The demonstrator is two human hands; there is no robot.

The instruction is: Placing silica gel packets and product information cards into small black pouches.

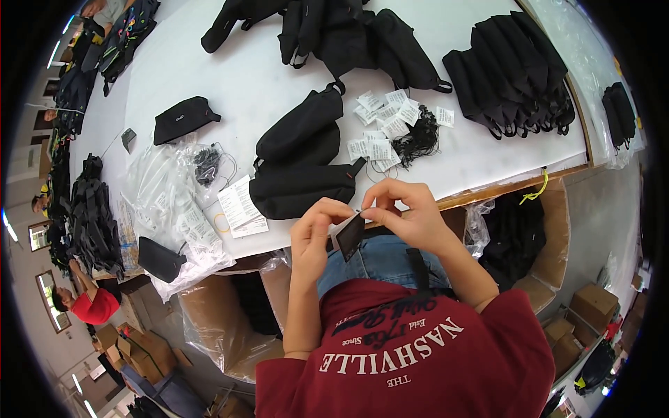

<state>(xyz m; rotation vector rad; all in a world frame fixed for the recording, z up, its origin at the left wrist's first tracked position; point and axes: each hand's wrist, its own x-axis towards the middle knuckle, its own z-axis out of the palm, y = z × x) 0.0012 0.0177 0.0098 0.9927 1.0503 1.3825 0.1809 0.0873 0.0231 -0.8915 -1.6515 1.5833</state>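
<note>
Close in front of my body, my left hand [317,226] and my right hand [410,214] come together with fingertips pinched. Between them hang a black tag [350,239] and a white one, gripped at their upper corner. Whether a cord runs through that corner is too small to tell. Just beyond my hands lie black zip pouches [303,189] with small loops, on the white table [411,160]. Further right is a pile of white printed tags [380,148] beside a tangle of black cords [418,143].
Stacked black pouches [512,76] lie at the table's right, and more pouches [341,35] are heaped at the far side. Clear plastic bags [167,184] and white paper sheets [242,207] lie on the left. Plastic-lined cartons [209,327] stand below the near edge.
</note>
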